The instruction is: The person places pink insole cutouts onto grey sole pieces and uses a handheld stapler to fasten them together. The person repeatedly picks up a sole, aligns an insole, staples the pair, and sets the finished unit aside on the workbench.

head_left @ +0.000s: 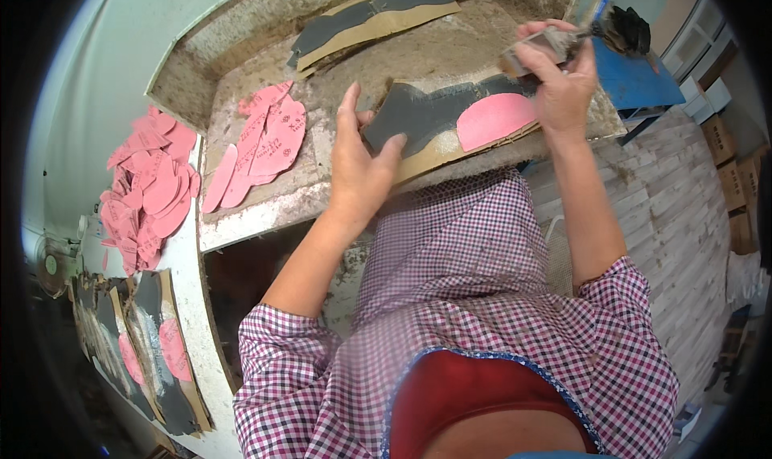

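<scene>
A dark grey cut sheet point(426, 109) lies on a tan cardboard backing point(434, 155) in front of me. On its right part sits a pink rounded piece point(494, 121). My left hand point(362, 157) is at the sheet's left end, fingers spread and thumb touching its surface. My right hand point(559, 85) is closed around a grey boxy tool point(540, 51) with a dark neck, held above the sheet's right end. Blur hides the tool's exact kind. To the left of my left hand lie several pink printed pieces point(269, 137), partly overlapping.
The bench point(322, 190) is coated in fuzzy residue and has a raised back wall. More dark sheets on cardboard point(374, 21) are stacked at the back. A pink heap point(149, 190) and finished-looking sheets point(161, 338) lie left. A blue table point(643, 77) stands right, with boxes point(728, 178) beyond.
</scene>
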`<state>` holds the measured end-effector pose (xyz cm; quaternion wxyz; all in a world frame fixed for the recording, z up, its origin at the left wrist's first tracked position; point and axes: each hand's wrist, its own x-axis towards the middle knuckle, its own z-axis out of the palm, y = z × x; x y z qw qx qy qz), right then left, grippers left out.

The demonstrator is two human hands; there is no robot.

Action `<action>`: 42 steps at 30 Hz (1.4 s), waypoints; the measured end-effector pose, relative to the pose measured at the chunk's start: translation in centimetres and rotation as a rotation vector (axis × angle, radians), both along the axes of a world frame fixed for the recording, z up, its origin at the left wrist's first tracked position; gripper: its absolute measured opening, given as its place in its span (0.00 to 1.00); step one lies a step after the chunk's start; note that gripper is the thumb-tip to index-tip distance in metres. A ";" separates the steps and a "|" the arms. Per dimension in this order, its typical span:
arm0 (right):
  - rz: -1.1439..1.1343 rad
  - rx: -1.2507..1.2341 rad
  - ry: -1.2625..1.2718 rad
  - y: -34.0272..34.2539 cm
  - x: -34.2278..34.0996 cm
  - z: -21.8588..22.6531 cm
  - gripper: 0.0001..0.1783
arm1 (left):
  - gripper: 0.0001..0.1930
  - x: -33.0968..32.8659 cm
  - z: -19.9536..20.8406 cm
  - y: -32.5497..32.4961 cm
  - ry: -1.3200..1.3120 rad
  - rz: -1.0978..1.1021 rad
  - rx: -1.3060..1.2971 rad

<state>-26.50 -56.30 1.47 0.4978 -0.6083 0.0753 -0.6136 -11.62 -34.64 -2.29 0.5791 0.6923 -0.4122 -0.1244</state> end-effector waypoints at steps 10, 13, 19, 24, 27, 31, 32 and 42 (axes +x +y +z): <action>0.069 0.137 -0.004 2.4 -0.7 -0.7 0.23 | 0.23 1.0 1.4 -0.6 0.293 -0.153 0.068; 0.203 0.198 -0.036 5.4 0.0 -0.4 0.24 | 0.22 1.0 1.5 -0.6 0.331 -0.180 0.066; 0.039 0.069 0.013 2.5 -1.8 -1.0 0.22 | 0.22 1.0 1.9 -0.6 0.318 -0.237 0.042; -0.020 0.047 -0.145 -0.2 -5.8 0.1 0.23 | 0.20 1.2 2.4 -1.5 0.199 -0.192 0.018; 0.033 0.068 -0.263 -0.1 -7.1 1.2 0.22 | 0.19 1.6 5.1 -3.1 -0.129 -0.157 -0.102; 0.128 0.065 -0.337 0.6 -7.7 2.7 0.23 | 0.18 2.2 10.4 -5.5 -0.448 -0.274 -0.294; 0.148 0.066 -0.351 0.9 -7.7 2.9 0.23 | 0.18 2.2 11.3 -5.6 -0.518 -0.347 -0.333; 0.273 0.148 -0.115 4.4 -6.5 0.2 0.25 | 0.21 2.1 1.8 -0.5 -1.020 -0.441 0.092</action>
